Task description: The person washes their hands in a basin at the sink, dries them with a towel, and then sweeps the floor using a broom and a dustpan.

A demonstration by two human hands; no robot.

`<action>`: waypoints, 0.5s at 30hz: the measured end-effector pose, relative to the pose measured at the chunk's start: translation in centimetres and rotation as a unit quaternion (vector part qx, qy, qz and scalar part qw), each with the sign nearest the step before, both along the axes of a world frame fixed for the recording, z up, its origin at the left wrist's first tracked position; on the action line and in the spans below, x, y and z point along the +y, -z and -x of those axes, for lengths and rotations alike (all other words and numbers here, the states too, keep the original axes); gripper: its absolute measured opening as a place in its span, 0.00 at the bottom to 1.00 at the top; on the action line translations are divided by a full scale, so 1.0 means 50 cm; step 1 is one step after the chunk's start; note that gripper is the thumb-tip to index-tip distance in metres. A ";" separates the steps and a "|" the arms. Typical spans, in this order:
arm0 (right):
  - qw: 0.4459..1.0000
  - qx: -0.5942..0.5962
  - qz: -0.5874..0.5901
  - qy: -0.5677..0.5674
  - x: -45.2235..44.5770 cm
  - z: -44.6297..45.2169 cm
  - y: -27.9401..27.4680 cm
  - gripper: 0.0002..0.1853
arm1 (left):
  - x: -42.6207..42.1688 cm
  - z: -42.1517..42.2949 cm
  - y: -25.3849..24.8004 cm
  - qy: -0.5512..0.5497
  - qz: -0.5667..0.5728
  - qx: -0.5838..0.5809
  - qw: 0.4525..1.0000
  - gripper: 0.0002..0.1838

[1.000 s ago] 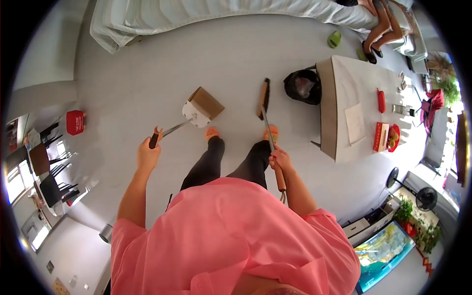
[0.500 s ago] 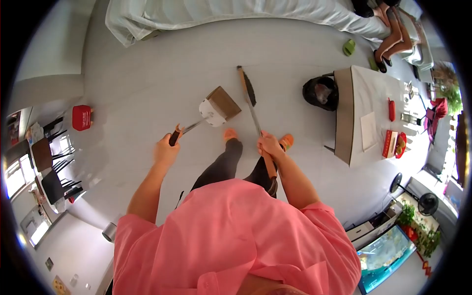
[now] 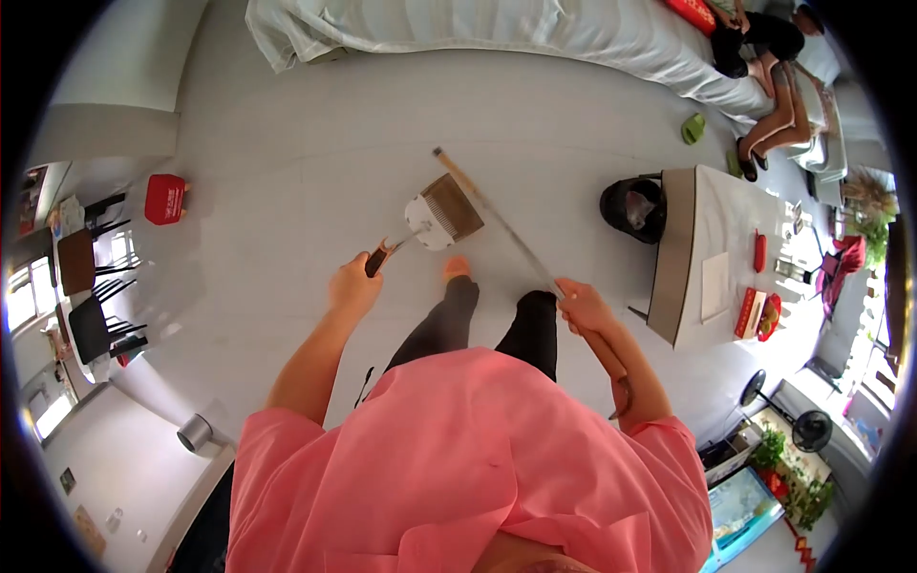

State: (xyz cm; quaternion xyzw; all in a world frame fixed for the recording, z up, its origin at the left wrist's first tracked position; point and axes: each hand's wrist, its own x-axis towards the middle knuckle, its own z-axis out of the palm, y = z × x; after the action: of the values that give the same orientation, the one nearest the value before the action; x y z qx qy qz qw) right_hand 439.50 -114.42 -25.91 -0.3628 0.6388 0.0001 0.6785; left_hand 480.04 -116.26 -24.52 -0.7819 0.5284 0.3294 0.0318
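Left hand [image 3: 355, 286], center-left of frame: fingers clamped on the dark brown grip of the dustpan [image 3: 439, 219]. Short metal shaft slants up-right to the pan, which sits just above frame center, white at the shaft side, brown ribbed part at the far side. Can't tell if the pan touches the floor [image 3: 315, 181].

Right hand [image 3: 585, 307], right of center: fingers clamped around the broom [image 3: 519, 244], near the top of its brown grip. Grip runs back down-right along the forearm, hooked end near the sleeve. Shaft goes up-left, tan head slanting past the far right side of the pan, just beside it; contact unclear. Bristles can't be made out.

Orange slipper [image 3: 457, 268] on a foot below the pan. Pale-covered bench [image 3: 735, 205] right of center, with paper [image 3: 714, 287], red case [image 3: 760, 252] and red box [image 3: 749, 314] on it. Bin with black bag [image 3: 623, 212] beside its left side. Green slipper [image 3: 693, 128] on the floor, upper right. Long seat or bed with light cover [image 3: 458, 27] across the top; seated people [image 3: 785, 113] in the upper right corner. Red stool [image 3: 163, 200] upper left, dark chairs [image 3: 90, 329] at left edge. Black fan [image 3: 812, 431] and lit screen [image 3: 740, 516] lower right.
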 end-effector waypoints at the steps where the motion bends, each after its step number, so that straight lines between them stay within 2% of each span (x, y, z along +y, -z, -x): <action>1: 0.999 0.026 0.023 0.014 -0.017 -0.014 0.011 0.27 | 0.001 -0.001 0.001 -0.003 0.002 0.004 1.000 0.09; 3: 0.994 0.070 0.070 0.035 -0.076 -0.056 0.043 0.24 | -0.003 -0.004 0.000 -0.002 0.002 0.006 1.000 0.09; 6: 0.995 0.083 0.054 0.032 -0.099 -0.065 0.191 0.25 | 0.002 -0.003 0.011 -0.003 0.005 0.001 1.000 0.09; 8: 0.997 0.069 0.032 0.002 -0.096 -0.083 0.233 0.29 | 0.003 0.007 0.014 -0.019 -0.005 0.001 1.000 0.09; 10: 0.998 0.059 0.018 -0.018 -0.090 -0.101 0.245 0.32 | -0.001 0.017 0.005 -0.049 -0.029 0.006 0.998 0.09; 12: 0.998 0.055 0.010 -0.024 -0.067 -0.107 0.229 0.34 | 0.003 0.022 0.009 -0.029 -0.031 -0.016 0.999 0.09; 15: 0.996 0.072 -0.006 -0.049 -0.032 -0.091 0.240 0.34 | 0.005 0.018 0.020 -0.034 -0.024 -0.015 0.999 0.10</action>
State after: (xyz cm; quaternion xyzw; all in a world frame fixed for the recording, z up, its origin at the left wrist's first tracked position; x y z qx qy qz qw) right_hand 444.04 -116.02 -37.89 -0.3888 0.6676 0.0629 0.6318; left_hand 479.16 -116.01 -25.51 -0.8034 0.4928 0.3309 0.0468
